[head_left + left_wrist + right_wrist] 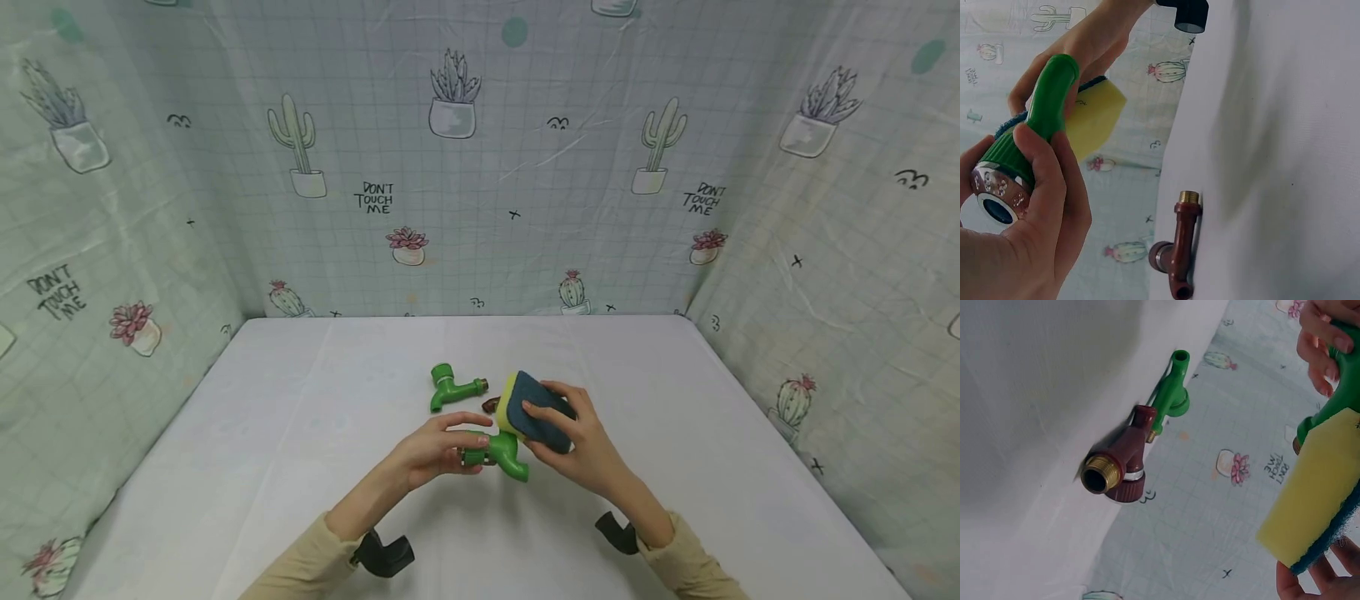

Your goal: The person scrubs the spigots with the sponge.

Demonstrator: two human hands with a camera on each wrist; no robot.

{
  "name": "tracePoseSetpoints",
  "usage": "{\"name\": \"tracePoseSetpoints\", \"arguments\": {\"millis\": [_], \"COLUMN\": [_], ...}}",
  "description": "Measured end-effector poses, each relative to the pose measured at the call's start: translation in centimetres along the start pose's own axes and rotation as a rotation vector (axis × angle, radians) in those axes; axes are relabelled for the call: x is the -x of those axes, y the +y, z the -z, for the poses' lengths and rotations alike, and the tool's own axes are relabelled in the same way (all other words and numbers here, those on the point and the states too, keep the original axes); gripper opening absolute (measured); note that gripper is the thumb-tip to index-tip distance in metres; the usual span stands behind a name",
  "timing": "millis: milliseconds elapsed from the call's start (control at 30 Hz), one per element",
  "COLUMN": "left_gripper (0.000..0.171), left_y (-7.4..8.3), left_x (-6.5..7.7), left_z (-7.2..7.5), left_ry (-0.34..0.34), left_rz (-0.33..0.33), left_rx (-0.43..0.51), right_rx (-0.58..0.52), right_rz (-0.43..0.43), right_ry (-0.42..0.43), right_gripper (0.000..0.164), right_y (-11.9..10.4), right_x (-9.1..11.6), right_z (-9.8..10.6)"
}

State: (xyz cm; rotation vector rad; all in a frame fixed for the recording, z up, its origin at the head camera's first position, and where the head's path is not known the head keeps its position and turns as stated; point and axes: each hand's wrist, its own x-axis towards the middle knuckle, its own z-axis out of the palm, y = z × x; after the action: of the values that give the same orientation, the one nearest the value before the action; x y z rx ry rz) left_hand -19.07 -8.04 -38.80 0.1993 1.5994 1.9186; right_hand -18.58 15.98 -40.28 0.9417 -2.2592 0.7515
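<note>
My left hand (435,448) holds a green plastic tap (508,457) above the table, its spout pointing down to the right. In the left wrist view, the thumb and fingers wrap around the tap's ribbed knob (1009,155) near its silvery ring. My right hand (587,437) grips a sponge (542,414) with a yellow foam side and a dark blue scouring side. The yellow foam (1313,487) faces the held tap and lies against or very close to it; whether they touch is hard to tell.
A second green tap (453,390) lies on the white table (360,375) beyond my hands. Beside it lies a dark red tap (1124,453) with a brass thread, mostly hidden by the sponge in the head view. Patterned cloth (510,167) surrounds the table's back and sides.
</note>
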Motion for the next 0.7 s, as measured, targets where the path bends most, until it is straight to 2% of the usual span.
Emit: {"name": "tracePoseSetpoints", "arguments": {"millis": [100, 200, 300, 433, 567, 700], "left_gripper": [0.03, 0.028, 0.04, 0.052, 0.039, 0.026], "left_y": [-0.1, -0.1, 0.0, -0.1, -0.2, 0.0], "left_x": [-0.1, -0.2, -0.3, -0.5, -0.8, -0.7], "left_z": [-0.1, -0.1, -0.3, -0.7, -1.0, -0.8], "left_ry": [0.076, 0.162, 0.22, 0.263, 0.328, 0.359], "left_rz": [-0.019, -0.057, -0.103, -0.164, -0.206, -0.236], "left_rx": [0.048, 0.121, 0.211, 0.301, 0.318, 0.268], "right_rx": [-0.05, -0.097, -0.111, -0.076, -0.025, 0.053], "right_rz": [-0.018, -0.03, -0.031, -0.013, 0.001, 0.02], "right_ry": [-0.007, -0.012, -0.006, 0.021, 0.044, 0.088], "right_gripper": [0.053, 0.051, 0.051, 0.048, 0.043, 0.041], "right_y": [-0.3, -0.7, -1.1, -1.4, -1.5, -1.5], "right_x": [0.2, 0.4, 0.4, 0.2, 0.0, -0.3], "right_z": [0.0, 0.0, 0.0, -0.1, -0.2, -0.1]}}
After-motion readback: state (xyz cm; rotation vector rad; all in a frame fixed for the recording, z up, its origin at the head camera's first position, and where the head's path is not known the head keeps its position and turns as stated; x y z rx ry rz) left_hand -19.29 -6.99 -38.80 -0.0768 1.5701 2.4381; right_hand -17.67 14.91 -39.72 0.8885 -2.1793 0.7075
